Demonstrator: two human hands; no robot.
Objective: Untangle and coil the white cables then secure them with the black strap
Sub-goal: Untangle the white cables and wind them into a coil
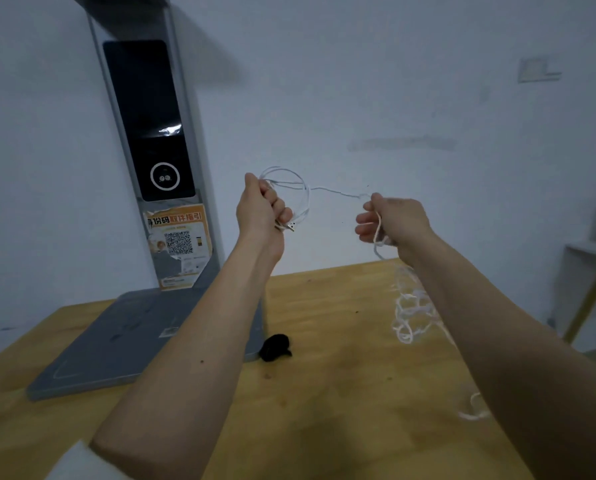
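Both hands are raised above the wooden table. My left hand grips a small coil of white cable, and a metal USB plug pokes out below its fingers. A thin stretch of cable runs from the coil across to my right hand, which holds the cable in curled fingers. Below that hand the tangled part of the cable hangs down to the table, blurred. The rolled black strap lies on the table between my forearms.
A grey scanner-like device with a flat base and a tall upright screen column stands at the left of the table, its base touching the strap. A white wall is behind. A small shelf stands at the far right.
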